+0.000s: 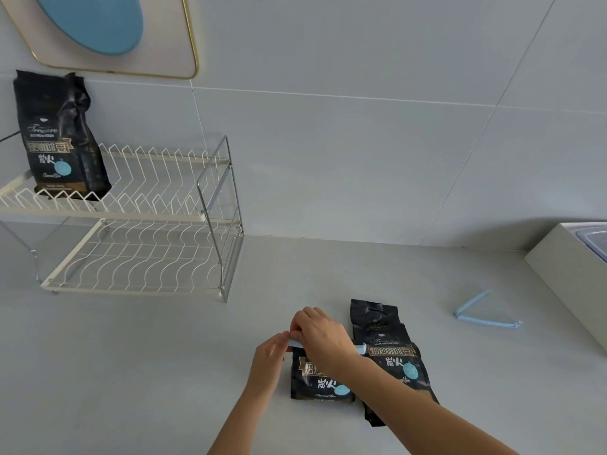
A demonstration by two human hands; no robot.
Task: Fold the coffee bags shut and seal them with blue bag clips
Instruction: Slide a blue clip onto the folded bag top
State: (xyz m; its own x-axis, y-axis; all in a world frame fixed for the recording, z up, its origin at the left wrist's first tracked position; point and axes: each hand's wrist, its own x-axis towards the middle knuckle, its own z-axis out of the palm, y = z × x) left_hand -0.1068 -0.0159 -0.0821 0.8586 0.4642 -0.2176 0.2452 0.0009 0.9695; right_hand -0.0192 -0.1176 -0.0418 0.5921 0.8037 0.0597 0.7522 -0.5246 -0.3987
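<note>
A white 2-tier wire dish rack (138,224) with chrome end frames stands at the left of the pale grey countertop (131,372), against the grey tiled wall (361,126). Above it hangs a cream rounded-rectangle wall panel (157,57) with a thin gold rim and a blue oval on it. At the right edge sits a white rectangular box (568,274) holding a translucent bluish plastic container (594,241).

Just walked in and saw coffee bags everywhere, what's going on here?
A person is sealing coffee bags on the counter. Both hands, left hand and right hand, are on a blue clip across the folded top of the near bag. A second bag lies beside it unclipped; a spare clip lies open to the right.
</note>
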